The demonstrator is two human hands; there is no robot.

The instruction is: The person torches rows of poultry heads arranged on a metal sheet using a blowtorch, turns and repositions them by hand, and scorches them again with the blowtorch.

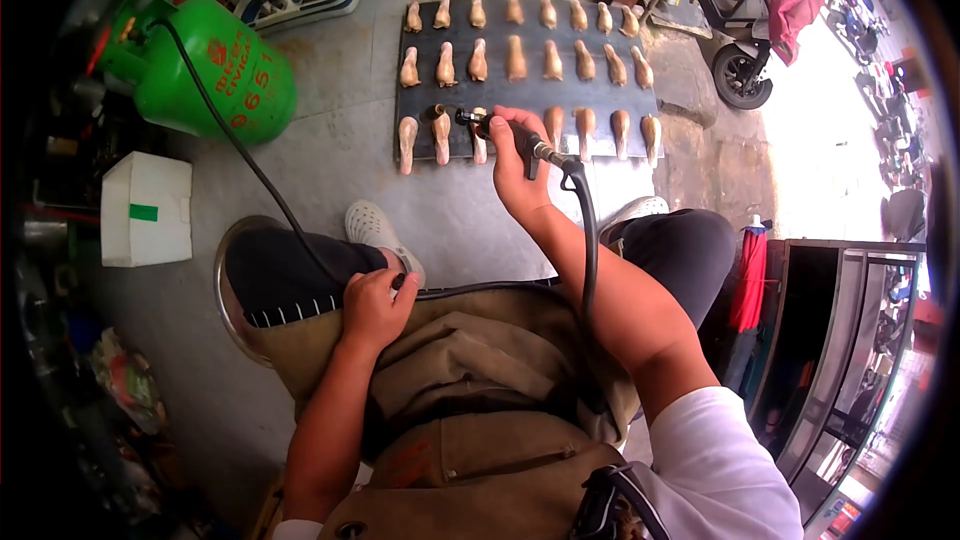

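My right hand (518, 162) is closed round the handle of a gas torch (541, 150). The torch's nozzle points left, over the front row of meat pieces that look like trotters (442, 136); no flame can be made out. Several such pieces lie in three rows on a dark metal sheet (540, 28) on the floor. Part of the front row is hidden behind the torch and hand. My left hand (376, 308) rests on my leg, its fingers closed on the black gas hose (470, 290), which runs across my lap.
A green gas cylinder (222, 70) stands at the left, with the hose coming from its top. Below it is a white box (146, 210). A scooter (745, 60) is parked at the upper right, and a glass-fronted cabinet (835, 340) stands at the right.
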